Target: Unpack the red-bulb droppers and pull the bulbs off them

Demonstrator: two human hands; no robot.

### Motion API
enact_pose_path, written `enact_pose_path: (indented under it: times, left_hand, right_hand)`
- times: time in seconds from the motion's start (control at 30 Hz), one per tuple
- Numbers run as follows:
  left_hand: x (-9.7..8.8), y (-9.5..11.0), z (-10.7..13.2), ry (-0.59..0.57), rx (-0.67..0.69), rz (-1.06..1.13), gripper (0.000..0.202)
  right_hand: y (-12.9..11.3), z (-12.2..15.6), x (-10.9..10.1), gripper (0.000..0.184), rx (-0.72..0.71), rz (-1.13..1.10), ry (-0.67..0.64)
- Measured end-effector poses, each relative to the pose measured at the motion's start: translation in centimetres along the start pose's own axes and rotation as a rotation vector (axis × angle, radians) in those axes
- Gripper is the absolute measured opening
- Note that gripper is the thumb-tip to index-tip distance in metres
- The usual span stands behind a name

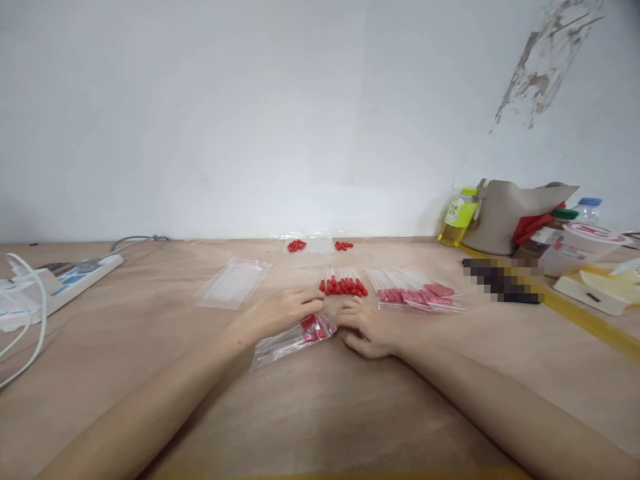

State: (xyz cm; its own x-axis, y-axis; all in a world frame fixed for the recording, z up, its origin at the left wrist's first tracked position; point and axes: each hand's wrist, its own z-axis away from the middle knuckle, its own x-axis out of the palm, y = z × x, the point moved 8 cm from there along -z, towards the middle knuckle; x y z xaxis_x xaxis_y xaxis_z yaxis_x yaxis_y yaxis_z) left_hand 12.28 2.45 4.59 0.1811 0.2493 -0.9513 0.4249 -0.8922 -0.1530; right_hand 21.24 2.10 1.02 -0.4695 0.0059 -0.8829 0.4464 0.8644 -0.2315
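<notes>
Two bare hands meet over a clear plastic bag (280,350) of red-tipped sticks (314,330) on the surface (320,413)

Forearms slant inward from the near corners. The right hand (370,328) rests low, its fingers bent toward the bag's right end; the left hand (285,312) arches over the bag's upper edge, fingers lying close together. Whether either hand pinches the film, I cannot tell. The bag lies aslant between them, glossy and creased. Just beyond sits a heap of loose sticks (345,287), slim and pale, rounded red ends nearest; to its right, overlapping filled bags (417,295), to its left, flat translucent bags (233,283). Farther back, small red pieces (297,246) lie before a smooth, pale wall (250,120)
</notes>
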Motion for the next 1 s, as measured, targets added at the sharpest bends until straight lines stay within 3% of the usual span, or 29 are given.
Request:
enact_pose_path:
  times: [0.2, 0.37, 0.57, 0.7, 0.87, 1.0]
  left_hand:
    - [0.7, -1.4, 1.6, 0.010, -0.254, 0.344, 0.029]
    - [2.9, -2.1, 5.5, -0.030, -0.420, 0.562, 0.063]
    - [3.4, -1.9, 6.4, 0.040, -0.446, 0.639, 0.061]
    - [3.6, -2.1, 6.4, 0.063, -0.481, 0.680, 0.062]
    - [3.5, -2.1, 6.5, 0.091, -0.470, 0.685, 0.058]
    - [3.5, -2.1, 6.5, 0.088, -0.465, 0.659, 0.055]
  right_hand:
    - [2.4, 0.1, 0.3, 0.030, 0.259, -0.313, 0.169]
    - [2.8, -0.5, 0.9, 0.036, 0.329, -0.382, 0.154]
    - [3.2, -1.4, 0.9, 0.023, 0.495, -0.406, 0.221]
    - [3.7, -1.8, 2.3, 0.026, 0.621, -0.499, 0.246]
    - [3.7, -2.2, 4.3, 0.032, 0.645, -0.694, 0.231]
    - [3.1, -2.4, 4.6, 0.033, 0.560, -0.875, 0.177]
